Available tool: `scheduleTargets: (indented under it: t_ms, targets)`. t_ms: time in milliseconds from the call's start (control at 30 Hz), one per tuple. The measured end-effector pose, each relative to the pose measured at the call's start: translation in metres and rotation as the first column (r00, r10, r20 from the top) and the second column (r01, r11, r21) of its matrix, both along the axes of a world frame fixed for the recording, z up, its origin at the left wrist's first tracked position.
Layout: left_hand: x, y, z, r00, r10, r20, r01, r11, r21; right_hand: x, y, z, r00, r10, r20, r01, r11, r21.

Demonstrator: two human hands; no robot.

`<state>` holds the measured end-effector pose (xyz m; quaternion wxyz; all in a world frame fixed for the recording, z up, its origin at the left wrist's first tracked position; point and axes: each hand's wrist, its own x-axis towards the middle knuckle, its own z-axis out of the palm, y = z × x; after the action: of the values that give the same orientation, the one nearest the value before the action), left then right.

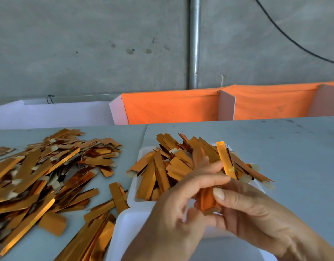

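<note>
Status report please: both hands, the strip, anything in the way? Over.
Left hand and right hand both hold one gold strip. Held by white tray full of strips. Loose pile lies left, not in the way.

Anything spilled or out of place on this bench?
Yes. The white tray is overfilled: gold strips overhang its right and far rims. Stray strips lie on the table between it and the loose heap at left. The held strip's upper end looks undamaged.
</note>
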<state>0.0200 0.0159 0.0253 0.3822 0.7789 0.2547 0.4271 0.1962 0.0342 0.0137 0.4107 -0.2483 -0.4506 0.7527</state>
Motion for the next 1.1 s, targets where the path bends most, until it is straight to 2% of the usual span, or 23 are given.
scheduleTargets:
  t_ms: [67, 100, 167, 200, 233, 333, 400, 500, 567, 633, 733, 867, 967, 1100]
  targets:
    - [-0.004, 0.002, 0.000, 0.980, 0.069, 0.189, -0.056, 0.996, -0.075, -0.004, -0.001, -0.001, 0.967, -0.162, 0.196, 0.147, 0.985, 0.091]
    - [-0.004, 0.004, -0.002, 0.950, 0.163, 0.265, -0.128, 0.981, -0.144, -0.008, -0.002, -0.002, 0.894, -0.255, 0.367, 0.188, 0.960, 0.209]
    - [-0.002, 0.009, -0.003, 0.896, 0.303, 0.325, -0.196, 0.926, -0.323, -0.017, -0.005, -0.004, 0.636, -0.416, 0.650, 0.143, 0.891, 0.430]
    - [0.001, 0.009, -0.005, 0.889, 0.335, 0.313, -0.205, 0.901, -0.383, -0.021, -0.006, -0.004, 0.552, -0.454, 0.699, 0.101, 0.869, 0.484]
    - [0.002, 0.010, -0.009, 0.882, 0.371, 0.290, -0.234, 0.880, -0.414, -0.025, -0.006, -0.005, 0.520, -0.469, 0.714, 0.069, 0.856, 0.513]
    - [0.004, 0.013, -0.013, 0.856, 0.475, 0.204, -0.362, 0.833, -0.419, -0.029, -0.008, -0.006, 0.533, -0.466, 0.707, 0.003, 0.836, 0.549]
    - [0.001, 0.015, -0.016, 0.848, 0.504, 0.165, -0.400, 0.812, -0.425, -0.025, -0.008, -0.004, 0.594, -0.461, 0.659, 0.011, 0.824, 0.566]
    - [-0.004, 0.017, -0.017, 0.873, 0.476, 0.110, -0.396, 0.821, -0.412, -0.014, -0.009, 0.002, 0.730, -0.514, 0.450, 0.216, 0.799, 0.562]
    - [-0.004, 0.016, -0.016, 0.908, 0.419, 0.024, -0.389, 0.861, -0.327, -0.010, -0.009, 0.007, 0.769, -0.553, 0.321, 0.339, 0.778, 0.529]
    - [0.000, 0.013, -0.015, 0.930, 0.360, -0.067, -0.366, 0.906, -0.212, -0.011, -0.009, 0.010, 0.787, -0.558, 0.264, 0.387, 0.779, 0.493]
    - [0.006, 0.011, -0.014, 0.939, 0.322, -0.122, -0.334, 0.938, -0.096, -0.012, -0.009, 0.011, 0.788, -0.557, 0.264, 0.396, 0.785, 0.476]
    - [0.008, 0.009, -0.014, 0.947, 0.280, -0.158, -0.295, 0.952, -0.078, -0.010, -0.005, 0.007, 0.761, -0.610, 0.219, 0.477, 0.756, 0.448]
    - [0.013, 0.008, -0.016, 0.867, 0.372, -0.331, -0.359, 0.928, 0.102, -0.010, -0.006, 0.006, 0.720, -0.666, 0.194, 0.508, 0.696, 0.507]
    - [0.010, 0.012, -0.019, 0.802, 0.523, -0.287, -0.496, 0.852, 0.167, -0.010, -0.010, 0.009, 0.679, -0.696, 0.234, 0.435, 0.638, 0.635]
